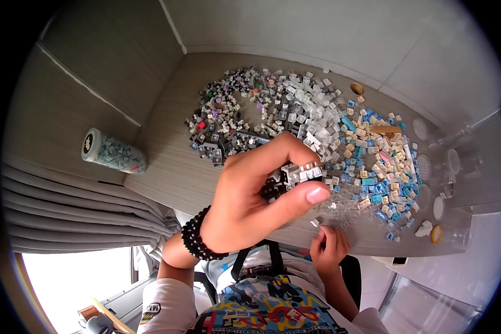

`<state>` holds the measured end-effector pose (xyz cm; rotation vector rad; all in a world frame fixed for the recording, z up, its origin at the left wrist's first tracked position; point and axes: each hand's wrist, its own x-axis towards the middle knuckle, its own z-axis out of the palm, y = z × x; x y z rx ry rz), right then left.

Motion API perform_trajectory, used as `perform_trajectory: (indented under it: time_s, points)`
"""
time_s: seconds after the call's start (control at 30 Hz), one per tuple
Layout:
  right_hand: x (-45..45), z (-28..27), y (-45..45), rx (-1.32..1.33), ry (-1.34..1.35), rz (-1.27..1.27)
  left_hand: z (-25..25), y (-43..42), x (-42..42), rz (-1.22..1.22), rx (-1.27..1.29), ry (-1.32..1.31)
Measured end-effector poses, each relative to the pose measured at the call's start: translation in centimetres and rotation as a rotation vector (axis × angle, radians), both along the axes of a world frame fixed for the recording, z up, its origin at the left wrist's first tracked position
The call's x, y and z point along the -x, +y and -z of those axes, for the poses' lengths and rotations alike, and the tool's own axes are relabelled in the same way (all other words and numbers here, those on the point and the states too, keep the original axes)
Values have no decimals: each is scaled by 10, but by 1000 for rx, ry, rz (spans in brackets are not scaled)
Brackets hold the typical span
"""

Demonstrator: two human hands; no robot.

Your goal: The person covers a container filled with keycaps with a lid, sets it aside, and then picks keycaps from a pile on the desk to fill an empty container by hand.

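Observation:
Close to the camera, my left hand (261,195), with a black beaded bracelet (195,234) at the wrist, curls around a handful of white, grey and black keyboard pieces. White keycaps (303,173) show between its thumb and forefinger; darker pieces sit deeper in the palm, partly hidden. Lower down, by the table's front edge, my right hand (330,250) is closed with its fingers bent. A small white keycap (315,222) is just beyond its fingertips; I cannot tell whether they touch it. Clear-white keycaps (312,106) lie in a heap beyond my left hand.
Dark switches and small pieces (211,136) spread over the table's left part. Cream and blue keycaps (381,167) cover the right part, beside round clear lids (438,207). A clear jar (114,153) of grey-blue pieces lies at the left. Walls (328,28) bound the table's back.

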<state>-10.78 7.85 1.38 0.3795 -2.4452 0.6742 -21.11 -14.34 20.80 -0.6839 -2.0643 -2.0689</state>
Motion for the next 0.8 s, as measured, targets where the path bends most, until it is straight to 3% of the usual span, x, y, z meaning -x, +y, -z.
perform_trajectory:
  time_s: [0.27, 0.37, 0.8]
  points:
    - [0, 2, 0, -8, 56, -16, 10, 3, 0, 71, 57, -15]
    - [1, 1, 0, -7, 64, -30, 3, 3, -1, 40, 263, -66]
    - [1, -1, 2, -25, 71, -52, 13, 9, 2, 4, 202, 74]
